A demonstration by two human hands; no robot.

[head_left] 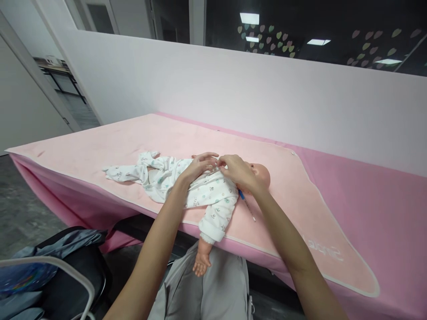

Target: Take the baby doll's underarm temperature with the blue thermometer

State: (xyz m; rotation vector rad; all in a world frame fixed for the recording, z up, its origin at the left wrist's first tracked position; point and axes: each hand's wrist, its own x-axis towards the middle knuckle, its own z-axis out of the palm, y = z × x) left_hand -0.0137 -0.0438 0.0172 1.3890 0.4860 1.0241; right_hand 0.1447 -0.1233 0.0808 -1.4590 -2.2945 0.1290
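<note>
White lettering (325,250) on the pink mat (293,222) is illegible.

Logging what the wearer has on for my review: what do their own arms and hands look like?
The left hand and right hand are bare, ungloved; no sleeve, watch or bracelet shows on the forearms. Light grey clothing covers the lap.

The bald doll (262,175) lies on a pink mat (113,138); white printed outfit (213,189) on

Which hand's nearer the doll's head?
Right. The right hand is close beside the doll's head; the left hand is farther off, over the printed top.
</note>
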